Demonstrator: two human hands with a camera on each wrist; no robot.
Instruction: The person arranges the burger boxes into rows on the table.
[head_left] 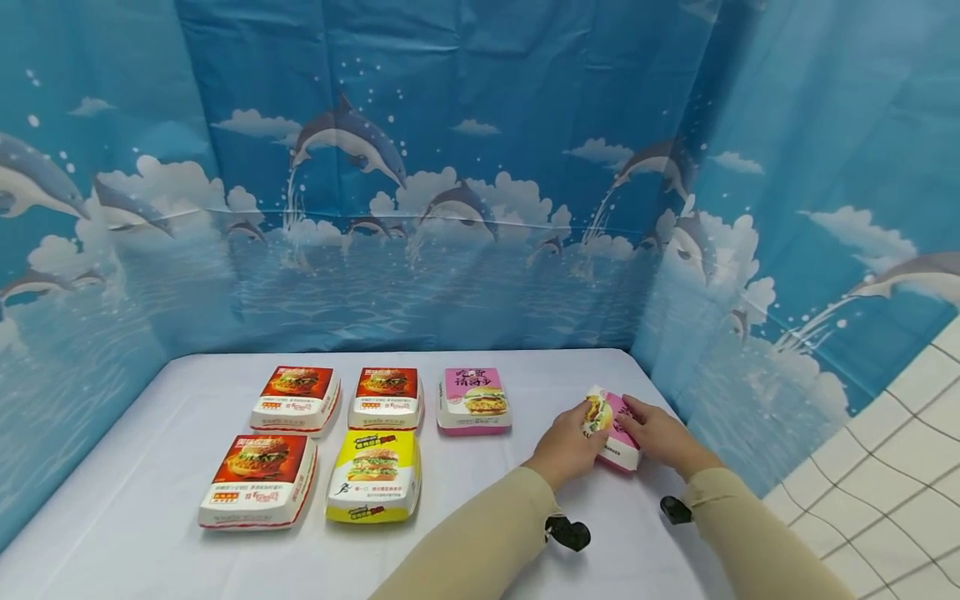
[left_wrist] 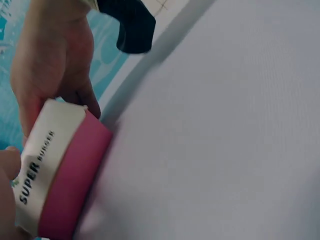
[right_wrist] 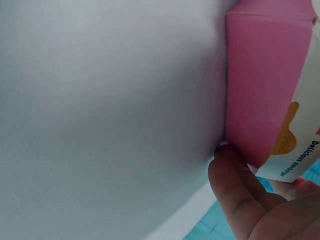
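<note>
A pink-and-white burger box (head_left: 624, 446) is near the table's right edge, turned at an angle. My left hand (head_left: 570, 446) grips its left side, thumb over the lid. From the right, my right hand (head_left: 663, 433) holds the opposite side, with its thumb on the top. The left wrist view shows the box's white lid side printed "SUPER BURGER" above a pink base (left_wrist: 75, 175). In the right wrist view, fingertips (right_wrist: 227, 177) touch the lower corner of the box. Parts of both hands' fingers are hidden behind it.
Another pink burger box (head_left: 474, 404) stands at the back middle. To its left are three red-topped boxes, including one at the front left (head_left: 258, 483), and a yellow box (head_left: 373, 479). A dolphin-print curtain (head_left: 450, 275) hangs behind and beside the white table (head_left: 135, 533).
</note>
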